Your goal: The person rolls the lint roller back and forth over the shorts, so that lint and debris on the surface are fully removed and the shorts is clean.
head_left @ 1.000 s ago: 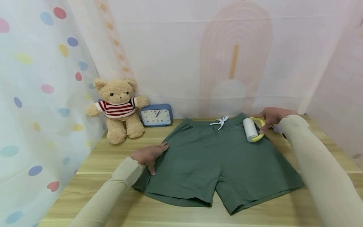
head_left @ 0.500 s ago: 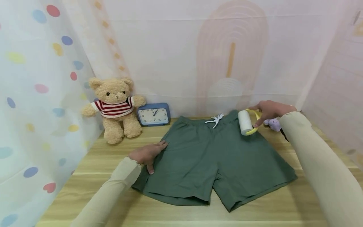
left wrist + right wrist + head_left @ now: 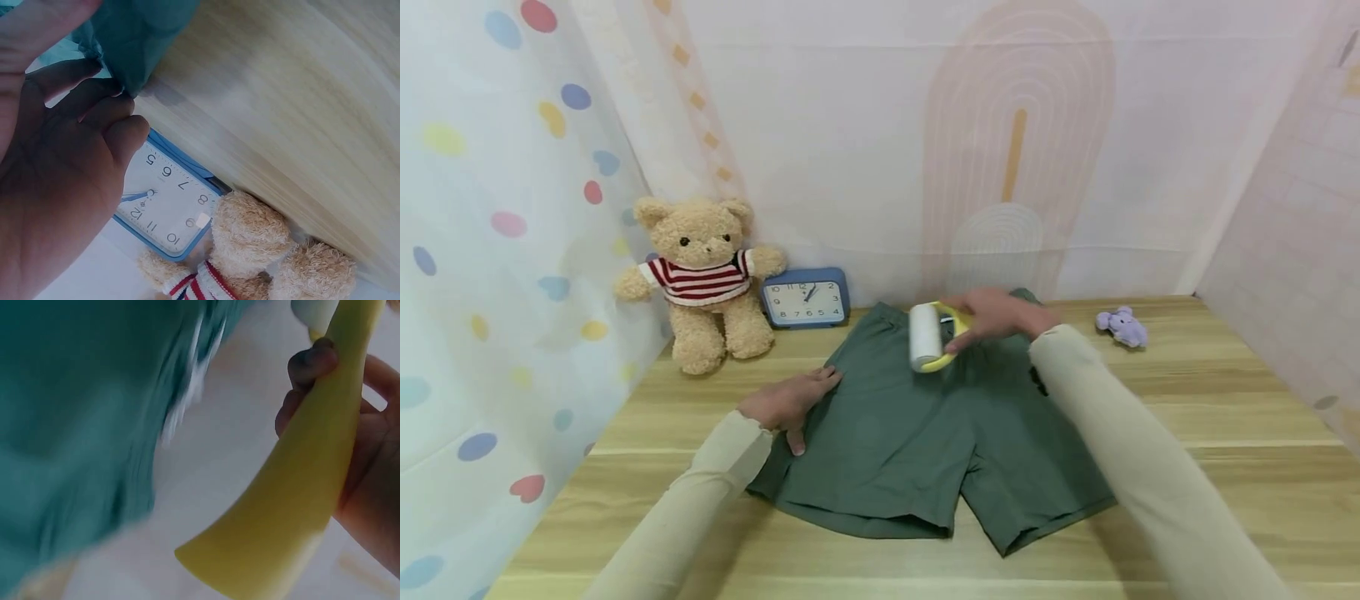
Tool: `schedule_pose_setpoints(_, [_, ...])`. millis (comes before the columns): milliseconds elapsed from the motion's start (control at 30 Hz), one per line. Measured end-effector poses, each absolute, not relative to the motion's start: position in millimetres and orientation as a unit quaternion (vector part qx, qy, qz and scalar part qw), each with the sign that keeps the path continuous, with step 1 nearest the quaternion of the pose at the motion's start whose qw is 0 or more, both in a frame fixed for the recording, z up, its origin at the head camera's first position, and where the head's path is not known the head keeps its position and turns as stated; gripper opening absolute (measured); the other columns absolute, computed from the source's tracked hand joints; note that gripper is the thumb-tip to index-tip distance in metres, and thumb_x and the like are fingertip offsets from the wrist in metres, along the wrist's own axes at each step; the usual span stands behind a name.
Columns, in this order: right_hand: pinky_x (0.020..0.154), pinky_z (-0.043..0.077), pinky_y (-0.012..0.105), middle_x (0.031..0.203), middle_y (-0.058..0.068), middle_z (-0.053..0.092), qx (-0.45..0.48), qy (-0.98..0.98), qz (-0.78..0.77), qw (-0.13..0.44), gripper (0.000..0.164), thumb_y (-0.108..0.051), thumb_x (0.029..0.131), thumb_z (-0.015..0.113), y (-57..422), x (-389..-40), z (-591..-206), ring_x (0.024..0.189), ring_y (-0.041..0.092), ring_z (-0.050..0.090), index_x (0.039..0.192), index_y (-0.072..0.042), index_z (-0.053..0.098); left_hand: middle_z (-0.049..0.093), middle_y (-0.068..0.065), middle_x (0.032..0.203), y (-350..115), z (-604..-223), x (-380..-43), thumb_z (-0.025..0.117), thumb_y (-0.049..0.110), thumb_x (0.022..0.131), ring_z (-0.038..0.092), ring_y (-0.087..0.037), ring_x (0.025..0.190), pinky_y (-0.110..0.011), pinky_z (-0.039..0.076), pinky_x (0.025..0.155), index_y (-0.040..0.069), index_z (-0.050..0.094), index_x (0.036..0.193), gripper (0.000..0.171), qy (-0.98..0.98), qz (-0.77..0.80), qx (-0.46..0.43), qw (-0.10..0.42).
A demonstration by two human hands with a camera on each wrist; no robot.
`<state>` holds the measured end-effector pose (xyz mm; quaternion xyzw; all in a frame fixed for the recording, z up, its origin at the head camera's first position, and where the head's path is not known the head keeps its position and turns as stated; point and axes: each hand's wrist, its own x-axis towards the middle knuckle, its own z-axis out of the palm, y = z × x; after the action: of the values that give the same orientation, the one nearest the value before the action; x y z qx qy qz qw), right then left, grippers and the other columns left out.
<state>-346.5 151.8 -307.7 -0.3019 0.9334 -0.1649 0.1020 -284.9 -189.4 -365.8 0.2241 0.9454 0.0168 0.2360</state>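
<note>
Green shorts [image 3: 895, 450] with a white drawstring lie spread on the wooden table. My right hand [image 3: 992, 318] grips a lint roller [image 3: 926, 337] by its yellow handle, with the white roll over the waistband area. In the right wrist view, fingers curl round the yellow handle [image 3: 300, 481], and the shorts look blurred. My left hand [image 3: 786, 406] rests on the left edge of the shorts, its fingers extended. The left wrist view shows that hand's fingertips at the cloth's edge [image 3: 140, 44]. My right forearm hides part of the right leg of the shorts.
A teddy bear [image 3: 703, 279] in a striped sweater sits at the back left, beside a blue clock [image 3: 805, 298]. A small purple plush toy [image 3: 1122, 327] lies at the back right. Patterned curtains [image 3: 850, 150] hang behind the wooden table [image 3: 1247, 400].
My right hand has carried the lint roller left across the upper shorts, from the right side to near the middle. The purple toy is now fully uncovered. My left hand stays put.
</note>
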Motion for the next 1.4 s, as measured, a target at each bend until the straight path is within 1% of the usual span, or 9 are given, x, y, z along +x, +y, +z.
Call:
schedule_pose_setpoints(133, [0.074,0.036,0.029,0.127,0.017,0.066,-0.317,0.927,-0.172,0.099,0.088,-0.046,0.088,0.075,108.7,-346.7,-326.9,0.087,0.018,0.048,0.155,-0.003,0.037,0.007,-0.024,0.169,-190.9,-367.2,-283.8,0.093,0.005,0.060,0.013,-0.042,0.156,-0.052,0.025,0.126,-0.004,0.013,0.160,0.128,0.948,0.026,0.216,0.232])
schedule_pose_setpoints(367, [0.065,0.032,0.028,0.089,0.012,0.057,-0.295,0.928,-0.197,0.112,0.090,-0.049,0.090,0.072,64.2,-346.8,-349.5,0.067,0.014,0.035,0.157,-0.005,0.033,0.007,-0.028,0.168,-190.1,-366.2,-284.9,0.095,0.007,0.058,0.007,-0.044,0.157,-0.053,0.018,0.128,-0.008,0.014,0.158,0.130,0.945,0.017,0.226,0.234])
schedule_pose_setpoints(433, [0.066,0.032,0.028,0.095,0.015,0.060,-0.277,0.931,-0.207,0.115,0.089,-0.048,0.090,0.072,59.5,-346.7,-352.3,0.069,0.016,0.037,0.157,-0.005,0.033,0.007,-0.027,0.168,-189.5,-365.5,-286.2,0.095,0.009,0.058,0.005,-0.044,0.157,-0.053,0.018,0.128,-0.008,0.014,0.158,0.130,0.946,0.016,0.226,0.233])
schedule_pose_setpoints(533, [0.072,0.035,0.028,0.129,0.017,0.063,-0.256,0.937,-0.210,0.115,0.089,-0.049,0.089,0.073,55.9,-346.3,-354.8,0.081,0.017,0.048,0.157,-0.006,0.034,0.007,-0.025,0.168,-189.7,-365.7,-286.9,0.095,0.010,0.059,0.005,-0.043,0.157,-0.053,0.018,0.128,-0.007,0.014,0.158,0.129,0.946,0.019,0.220,0.235])
schedule_pose_setpoints(600, [0.074,0.035,0.029,0.137,0.017,0.060,-0.254,0.937,-0.209,0.119,0.090,-0.050,0.089,0.073,53.9,-346.0,-354.8,0.086,0.019,0.049,0.157,-0.007,0.034,0.006,-0.025,0.169,-191.1,-366.7,-286.8,0.095,0.010,0.060,0.004,-0.043,0.157,-0.053,0.019,0.128,-0.007,0.014,0.159,0.129,0.947,0.019,0.215,0.239])
schedule_pose_setpoints(700, [0.072,0.035,0.029,0.116,0.017,0.064,-0.269,0.936,-0.192,0.118,0.091,-0.051,0.088,0.074,51.7,-346.4,-352.7,0.080,0.018,0.047,0.157,-0.008,0.034,0.006,-0.026,0.168,-193.4,-368.0,-285.9,0.095,0.010,0.059,0.005,-0.044,0.157,-0.054,0.019,0.128,-0.007,0.015,0.158,0.128,0.947,0.018,0.214,0.240])
schedule_pose_setpoints(833, [0.066,0.032,0.029,0.083,0.007,0.051,-0.279,0.936,-0.178,0.119,0.088,-0.049,0.088,0.075,57.2,-347.6,-349.6,0.069,0.015,0.035,0.156,-0.007,0.037,0.008,-0.028,0.167,-193.1,-368.0,-285.4,0.095,0.010,0.059,0.007,-0.045,0.156,-0.055,0.018,0.127,-0.009,0.016,0.157,0.128,0.945,0.015,0.225,0.237])
schedule_pose_setpoints(1167, [0.057,0.032,0.025,0.060,0.000,0.042,-0.269,0.931,-0.196,0.153,0.086,-0.043,0.087,0.077,111.8,-348.3,-349.2,0.056,0.012,0.030,0.154,-0.005,0.039,0.007,-0.025,0.168,-185.9,-364.2,-284.5,0.093,0.009,0.061,0.007,-0.042,0.157,-0.051,0.017,0.129,-0.007,0.015,0.158,0.126,0.944,-0.011,0.209,0.253])
schedule_pose_setpoints(1400, [0.060,0.032,0.025,0.067,-0.001,0.039,-0.265,0.940,-0.148,0.153,0.083,-0.043,0.088,0.076,145.6,-345.9,-341.4,0.061,0.013,0.034,0.153,-0.005,0.042,0.008,-0.024,0.169,-186.4,-365.5,-286.2,0.093,0.009,0.060,0.008,-0.040,0.158,-0.049,0.022,0.128,-0.007,0.016,0.158,0.126,0.947,-0.020,0.211,0.240])
